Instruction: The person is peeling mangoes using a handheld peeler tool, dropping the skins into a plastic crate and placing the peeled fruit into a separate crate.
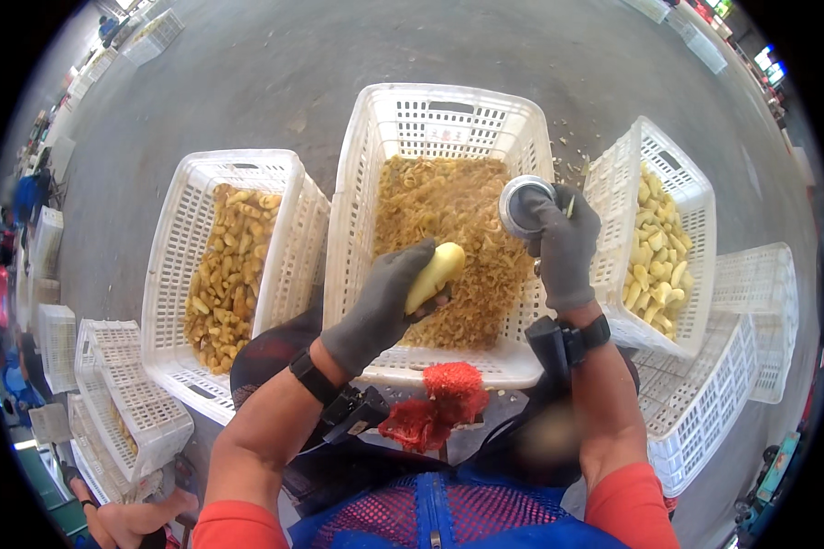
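My left hand (pixel 380 297), in a grey glove, is closed around a pale yellow, smooth, elongated root or fruit (pixel 438 273), tilted with its thick end up. My right hand (pixel 566 242), gloved too, grips a round tool with a silver metal rim (pixel 513 197); its working side is hard to make out. The two hands are apart, over a white basket (pixel 357 165) with a heap of brownish-yellow peelings (pixel 439 201). In the left basket (pixel 165 247) lie brown-skinned, elongated pieces (pixel 233 261). Pale yellow, peeled-looking pieces (pixel 655 256) fill part of the right basket (pixel 604 238).
Crumpled red mesh (pixel 453 393) lies by the middle basket's near edge. Stacked white crates stand at lower right (pixel 705 384) and lower left (pixel 137 393). Another person's arm (pixel 137 517) shows at the lower left. Scraps dot the grey floor (pixel 568 146).
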The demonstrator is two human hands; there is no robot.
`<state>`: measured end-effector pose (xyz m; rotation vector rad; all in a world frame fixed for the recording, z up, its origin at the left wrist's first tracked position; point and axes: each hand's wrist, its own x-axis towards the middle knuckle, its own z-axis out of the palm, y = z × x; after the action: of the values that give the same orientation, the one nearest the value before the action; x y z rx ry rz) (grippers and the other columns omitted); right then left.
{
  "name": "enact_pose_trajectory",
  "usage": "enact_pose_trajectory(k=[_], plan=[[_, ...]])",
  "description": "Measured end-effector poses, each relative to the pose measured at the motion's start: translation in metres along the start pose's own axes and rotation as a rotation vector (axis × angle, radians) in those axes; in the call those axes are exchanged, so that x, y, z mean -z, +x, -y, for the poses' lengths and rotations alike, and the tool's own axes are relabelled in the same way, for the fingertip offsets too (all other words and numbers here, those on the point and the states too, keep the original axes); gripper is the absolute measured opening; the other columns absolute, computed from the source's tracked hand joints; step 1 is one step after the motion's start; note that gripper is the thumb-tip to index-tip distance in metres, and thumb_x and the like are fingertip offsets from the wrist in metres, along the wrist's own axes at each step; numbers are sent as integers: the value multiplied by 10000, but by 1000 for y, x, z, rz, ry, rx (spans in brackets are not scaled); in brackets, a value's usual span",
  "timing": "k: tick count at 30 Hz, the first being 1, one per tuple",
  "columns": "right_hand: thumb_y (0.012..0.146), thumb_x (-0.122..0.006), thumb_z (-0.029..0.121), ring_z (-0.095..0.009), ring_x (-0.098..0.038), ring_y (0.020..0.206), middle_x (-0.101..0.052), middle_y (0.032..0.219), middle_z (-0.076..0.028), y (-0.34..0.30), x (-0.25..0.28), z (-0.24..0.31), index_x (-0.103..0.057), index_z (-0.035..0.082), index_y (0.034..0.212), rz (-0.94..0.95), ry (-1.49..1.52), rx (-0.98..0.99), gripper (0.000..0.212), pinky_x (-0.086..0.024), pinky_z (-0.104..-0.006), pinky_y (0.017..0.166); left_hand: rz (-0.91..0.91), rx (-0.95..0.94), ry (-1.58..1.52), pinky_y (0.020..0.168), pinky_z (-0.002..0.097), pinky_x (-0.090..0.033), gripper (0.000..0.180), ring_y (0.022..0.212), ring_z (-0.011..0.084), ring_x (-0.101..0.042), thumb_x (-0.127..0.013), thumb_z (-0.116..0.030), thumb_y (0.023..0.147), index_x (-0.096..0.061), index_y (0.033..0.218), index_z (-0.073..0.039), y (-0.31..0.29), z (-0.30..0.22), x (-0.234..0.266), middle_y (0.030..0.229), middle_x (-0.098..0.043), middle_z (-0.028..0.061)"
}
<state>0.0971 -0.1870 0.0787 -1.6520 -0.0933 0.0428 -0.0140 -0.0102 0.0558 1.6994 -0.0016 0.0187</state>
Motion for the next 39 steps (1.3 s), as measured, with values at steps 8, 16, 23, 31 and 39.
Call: enact_pose_trajectory(k=[8, 16, 23, 31, 39], plan=[[767, -657, 119, -182, -595, 568, -606, 671, -128, -52, -29, -10, -559, 34, 810, 290, -165, 333, 137, -474, -301, 527, -23, -141, 215, 731, 338, -492, 409, 795, 211, -625, -651, -78, 760, -505, 1137, -19, 0, 8, -2, 888, -625, 109], [793, -660, 141, -146, -600, 577, -634, 694, -82, 1, 4, 9, -587, 22, 813, -16, -14, -67, 142, -506, -282, 533, -46, 41, -34, 668, 331, -496, 354, 771, 236, -630, -643, -64, 775, -517, 1102, -9, -1, 5, -7, 878, -620, 132], [766, -669, 134, -184, -590, 557, -610, 660, -106, -48, -25, -7, -588, 36, 821, 227, -308, 399, 139, -477, -331, 547, -28, -50, 268, 650, 332, -494, 301, 758, 270, -628, -611, -28, 770, -530, 1058, 7, 3, 5, -5, 860, -612, 151], [819, -609, 106, -46, -509, 468, -598, 680, -68, -10, -4, 6, -613, 20, 875, -12, 38, -43, 102, -370, -185, 366, -74, 189, -100, 618, 310, -492, 287, 698, 258, -610, -588, -11, 771, -521, 1047, 30, 2, -2, -4, 845, -600, 160], [792, -585, 76, -150, -572, 540, -613, 674, -79, 3, -4, -7, -599, 5, 841, -31, -154, -12, 87, -432, -275, 426, -131, 319, -359, 490, 178, -401, 381, 590, 54, -512, -431, -350, 937, -568, 1060, -16, 2, -12, -10, 800, -585, 57]])
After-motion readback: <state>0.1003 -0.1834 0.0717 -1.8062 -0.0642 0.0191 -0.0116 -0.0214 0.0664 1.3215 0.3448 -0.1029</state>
